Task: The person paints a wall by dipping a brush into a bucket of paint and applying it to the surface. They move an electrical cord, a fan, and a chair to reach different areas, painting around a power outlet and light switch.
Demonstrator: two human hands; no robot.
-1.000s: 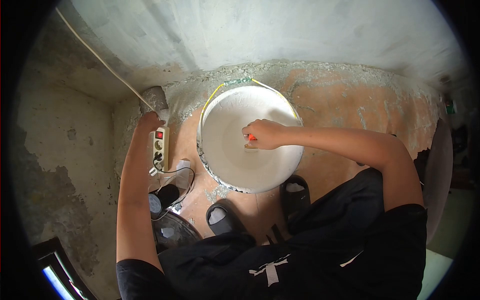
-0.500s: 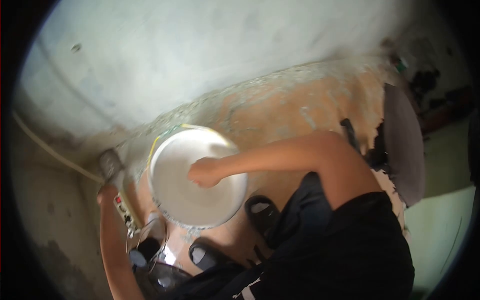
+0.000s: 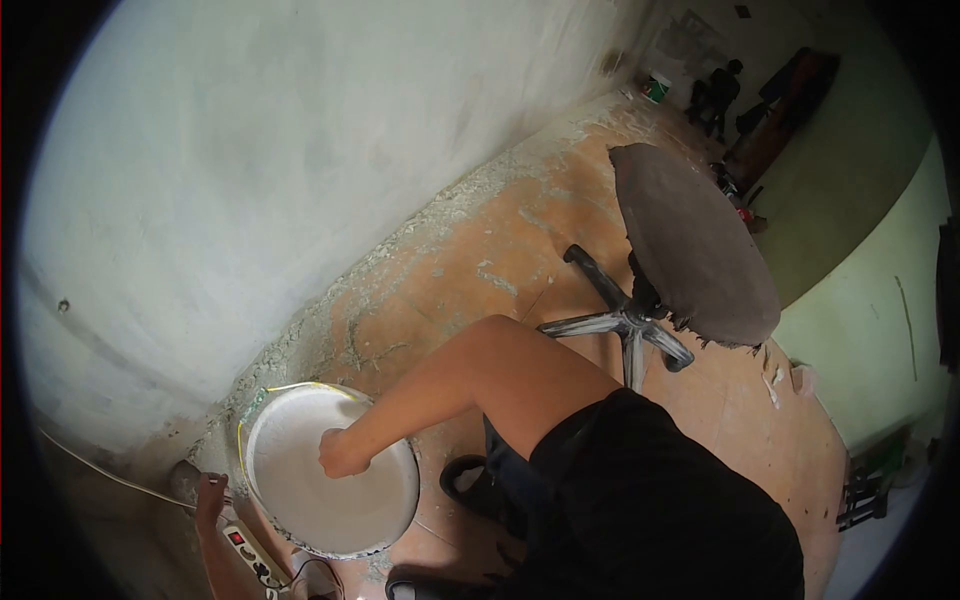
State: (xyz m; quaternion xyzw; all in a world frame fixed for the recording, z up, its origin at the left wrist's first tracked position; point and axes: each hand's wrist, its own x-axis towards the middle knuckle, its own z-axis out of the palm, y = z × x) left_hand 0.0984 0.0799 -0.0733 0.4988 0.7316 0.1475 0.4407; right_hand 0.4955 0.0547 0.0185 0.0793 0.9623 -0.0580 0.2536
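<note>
A round white bucket [image 3: 408,498] stands on the floor, filled with a smooth pale grey-white material [image 3: 330,510]. My right hand [image 3: 343,453] is closed in a fist above this material, and whatever its fingers hold is hidden. Left of the bucket, my left hand [image 3: 210,497] has its fingers drawn together beside a small dark rounded object [image 3: 184,480]. I cannot make out what it grips. Just below that hand lies a white power strip [image 3: 245,552] with a red switch. A yellow-green handle [image 3: 290,386] lies along the bucket's far rim.
A rough plastered wall [image 3: 330,180] rises behind the bucket. On the orange floor [image 3: 520,255] stands a chair with a brown-grey back [image 3: 695,245] and a star base [image 3: 625,322]. A pale cable [image 3: 110,475] runs along the left. My sandal [image 3: 470,482] is close to the bucket.
The view has swung right and up, so the bucket appears lower and the chair shows more fully. My right hand remains closed over the bucket; my left stays beside it.
</note>
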